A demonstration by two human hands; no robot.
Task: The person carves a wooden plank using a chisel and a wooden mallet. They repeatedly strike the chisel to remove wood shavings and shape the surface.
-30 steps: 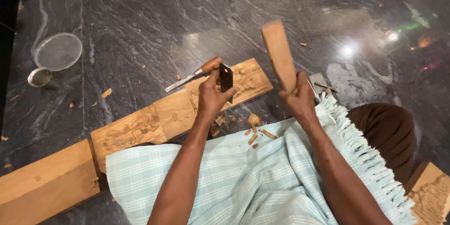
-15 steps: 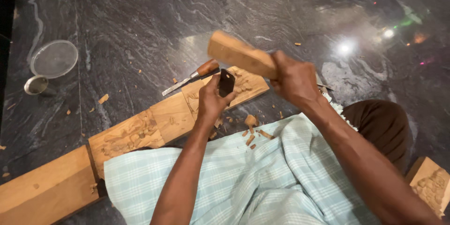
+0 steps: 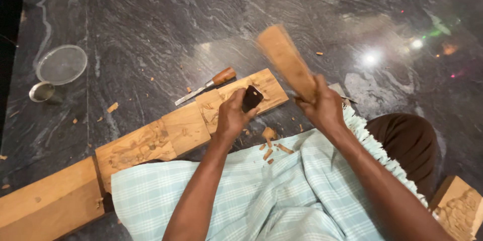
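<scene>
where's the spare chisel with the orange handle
In the head view, the orange-handled chisel lies on the stone floor just beyond the carved plank, up-left of the left hand.

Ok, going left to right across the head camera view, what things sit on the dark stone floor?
Small metal cup → round wire-mesh sieve → long carved wooden plank → orange-handled chisel → left hand → right hand → small carved wooden block.

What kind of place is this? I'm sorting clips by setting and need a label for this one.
Probably an informal woodcarving spot on a polished dark stone floor, not a workshop bench. A long carved plank lies flat on it, wood chips lie scattered about, and a spare chisel lies beside the plank.
</scene>
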